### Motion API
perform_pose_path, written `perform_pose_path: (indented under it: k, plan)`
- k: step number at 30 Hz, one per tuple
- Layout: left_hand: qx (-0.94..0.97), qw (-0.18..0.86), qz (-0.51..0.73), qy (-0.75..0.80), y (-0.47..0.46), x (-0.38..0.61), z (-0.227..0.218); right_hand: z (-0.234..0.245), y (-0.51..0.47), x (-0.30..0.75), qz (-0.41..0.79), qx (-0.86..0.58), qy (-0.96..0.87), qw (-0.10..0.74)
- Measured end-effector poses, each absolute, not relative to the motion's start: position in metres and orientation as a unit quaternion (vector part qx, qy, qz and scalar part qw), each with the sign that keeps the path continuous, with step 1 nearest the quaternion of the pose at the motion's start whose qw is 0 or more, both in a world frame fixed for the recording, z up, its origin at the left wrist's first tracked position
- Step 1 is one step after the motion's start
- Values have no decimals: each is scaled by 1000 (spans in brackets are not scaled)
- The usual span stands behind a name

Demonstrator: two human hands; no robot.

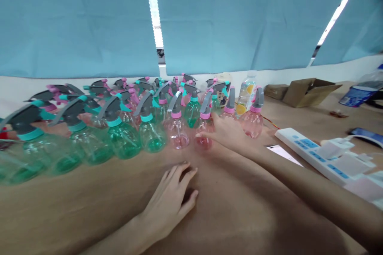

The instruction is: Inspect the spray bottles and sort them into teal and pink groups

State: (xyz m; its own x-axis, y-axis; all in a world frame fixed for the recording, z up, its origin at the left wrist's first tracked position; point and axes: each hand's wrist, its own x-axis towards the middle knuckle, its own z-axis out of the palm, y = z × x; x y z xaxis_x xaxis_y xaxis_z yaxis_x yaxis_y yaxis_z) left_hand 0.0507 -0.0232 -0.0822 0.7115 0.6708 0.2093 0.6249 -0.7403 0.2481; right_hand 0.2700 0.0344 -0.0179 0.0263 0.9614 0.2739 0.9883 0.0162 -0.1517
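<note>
Several small spray bottles stand in rows on a brown table [89,207], green ones [151,133] to the left and pink ones [178,131] towards the right, all with grey triggers. My right hand [229,133] reaches forward with its fingers against a pink bottle [205,129] in the front row; whether it grips the bottle I cannot make out. Another pink bottle [253,119] stands just right of that hand. My left hand [172,203] rests flat on the table in front of the bottles, fingers spread, holding nothing.
A white power strip [314,153] lies on the right, a phone [283,153] beside my right arm. An open cardboard box [308,91] and a clear drink bottle [247,93] stand further back. Blue curtains hang behind.
</note>
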Motion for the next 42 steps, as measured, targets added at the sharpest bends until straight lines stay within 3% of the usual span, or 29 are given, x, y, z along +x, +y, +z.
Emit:
perform_pose_path:
  k: [14, 28, 42]
  plan:
    - [924, 81, 117, 354, -22, 51, -82, -22, 46, 267, -32, -708, -686, 166]
    - [926, 61, 115, 354, -22, 51, -81, -15, -8, 311, -36, -698, -668, 257]
    - [928, 97, 154, 325, -21, 72, -76, -35, 26, 341, -26, -730, -613, 302]
